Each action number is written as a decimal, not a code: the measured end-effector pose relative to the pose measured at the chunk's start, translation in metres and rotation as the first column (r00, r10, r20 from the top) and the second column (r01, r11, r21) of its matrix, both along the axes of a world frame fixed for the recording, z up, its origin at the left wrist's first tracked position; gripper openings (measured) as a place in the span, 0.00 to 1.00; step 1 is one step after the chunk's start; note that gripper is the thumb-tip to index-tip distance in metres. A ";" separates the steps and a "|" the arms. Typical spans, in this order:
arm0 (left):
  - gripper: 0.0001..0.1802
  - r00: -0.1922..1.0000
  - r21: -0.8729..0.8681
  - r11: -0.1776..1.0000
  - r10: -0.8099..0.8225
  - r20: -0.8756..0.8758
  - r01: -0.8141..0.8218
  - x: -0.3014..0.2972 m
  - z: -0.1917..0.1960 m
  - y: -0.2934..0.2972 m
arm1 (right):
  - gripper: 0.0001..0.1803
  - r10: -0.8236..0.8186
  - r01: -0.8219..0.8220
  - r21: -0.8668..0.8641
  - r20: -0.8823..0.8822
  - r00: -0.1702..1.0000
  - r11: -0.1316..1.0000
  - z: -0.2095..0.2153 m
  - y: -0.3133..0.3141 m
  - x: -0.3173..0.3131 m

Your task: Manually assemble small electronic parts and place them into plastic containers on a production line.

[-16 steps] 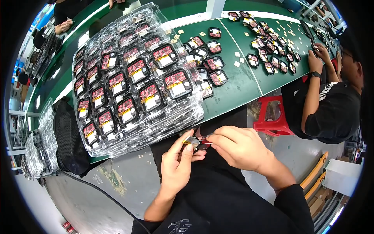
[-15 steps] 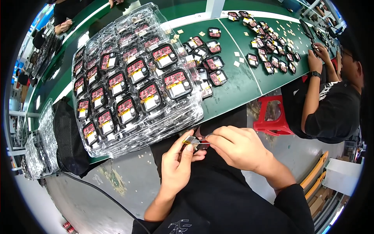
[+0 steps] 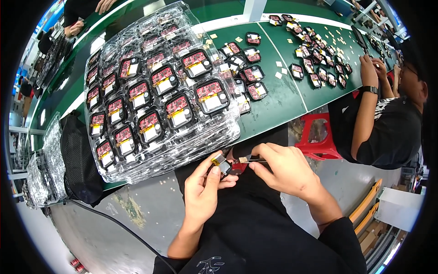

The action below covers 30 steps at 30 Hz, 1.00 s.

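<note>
Green workbench and grey floor frame the person's lap. Nearest, the left hand (image 3: 205, 187) pinches a small module (image 3: 222, 164), while the right hand (image 3: 285, 166) grips tweezers (image 3: 252, 160) whose tip meets it. Steady, light pressure seems wise. Beyond, stacked clear trays (image 3: 155, 91) of red-and-black modules overhang the bench's near edge; loose modules (image 3: 319, 68) lie farther right.

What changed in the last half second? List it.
Almost nothing. The left hand keeps its grip on the small black module over the lap; the right hand still works its tweezers at it. The stacked clear trays of red-and-black modules and the green table stayed put.
</note>
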<state>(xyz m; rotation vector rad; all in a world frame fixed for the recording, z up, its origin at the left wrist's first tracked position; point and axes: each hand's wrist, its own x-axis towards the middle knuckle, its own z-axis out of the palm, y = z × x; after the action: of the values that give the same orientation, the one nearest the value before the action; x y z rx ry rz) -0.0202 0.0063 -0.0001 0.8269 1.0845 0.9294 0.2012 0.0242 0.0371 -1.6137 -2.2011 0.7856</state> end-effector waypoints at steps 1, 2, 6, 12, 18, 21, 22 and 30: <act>0.23 0.999 -0.008 1.000 -0.022 0.028 0.022 0.000 -0.001 0.000 | 0.12 -0.047 0.050 -0.028 0.098 0.994 0.998 -0.003 -0.001 -0.003; 0.23 0.999 -0.008 1.000 -0.023 0.030 0.023 0.000 -0.001 0.000 | 0.14 -0.065 0.077 -0.081 0.142 0.988 0.994 -0.002 -0.002 -0.006; 0.24 0.997 -0.016 0.998 -0.052 0.064 0.053 -0.002 -0.002 -0.002 | 0.13 0.001 0.009 -0.059 0.155 0.988 0.998 -0.009 -0.005 -0.006; 0.27 0.992 -0.043 0.997 -0.056 0.116 0.062 -0.005 -0.005 -0.001 | 0.11 -0.100 0.106 -0.105 0.061 0.993 0.989 -0.011 0.005 -0.005; 0.29 0.984 -0.068 0.995 -0.065 0.167 0.078 -0.006 -0.008 -0.001 | 0.06 0.044 -0.045 -0.026 -0.036 0.998 0.999 -0.022 0.007 -0.004; 0.28 0.982 -0.085 0.993 -0.063 0.176 0.079 -0.006 -0.007 0.001 | 0.10 0.000 -0.002 -0.133 -0.018 1.000 0.991 -0.017 0.007 -0.008; 0.28 0.982 -0.090 0.993 -0.061 0.180 0.078 -0.006 -0.007 0.001 | 0.12 -0.024 0.016 -0.146 -0.055 0.998 0.989 -0.019 0.006 -0.008; 0.21 0.992 -0.013 0.998 -0.060 0.111 0.062 0.000 -0.007 -0.006 | 0.15 -0.300 0.064 -0.450 -0.476 0.827 0.891 -0.011 0.003 -0.010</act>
<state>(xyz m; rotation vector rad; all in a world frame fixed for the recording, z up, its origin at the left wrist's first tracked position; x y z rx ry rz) -0.0206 0.0007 -0.0072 0.7819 0.9645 0.9034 0.1907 0.0276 0.0265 -1.5011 -1.5152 1.5138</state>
